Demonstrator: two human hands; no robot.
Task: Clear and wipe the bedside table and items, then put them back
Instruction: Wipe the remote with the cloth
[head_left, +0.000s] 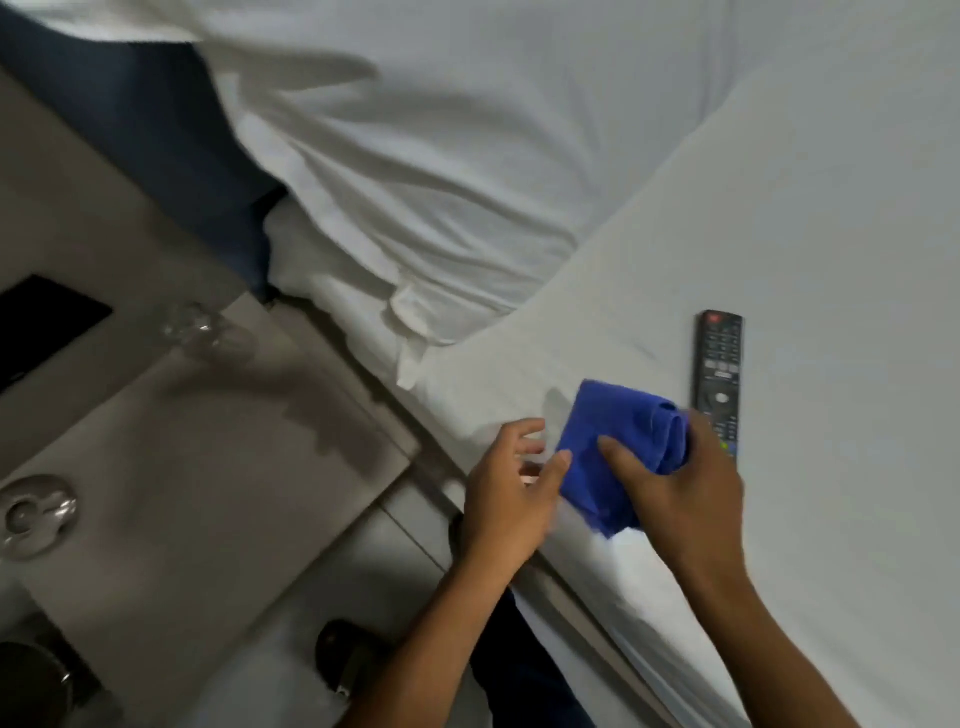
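We are standing beside the bed (805, 182), holding a folded blue cloth (613, 452) over its near edge. Our right hand (680, 488) is closing around the bunched end of the cloth, thumb pressing on top. Our left hand (511, 493) is hanging open just beside the cloth, one fingertip touching its lower corner without pinching it.

The remote control (719, 374) is lying flat on the sheet just beyond the cloth, its near end tucked behind our right hand. The desk (223, 467) is sitting to our left, well apart from both hands, and it is carrying a clear glass (208, 332) at its far edge and a round metal piece (36, 512) near its front corner. A dark flat object (47, 327) is lying beyond the glass; we cannot tell what it is.

We are judging that the clearing is only partly done, since the glass and the metal piece are waiting on the desk. Risks from here: the loose fold may be slipping open if the left hand is not gripping it; the remote, lying near the mattress edge, may be getting nudged off as the right hand swings away; and a wide sweep across the desk may be tipping the glass, which is hard to see.
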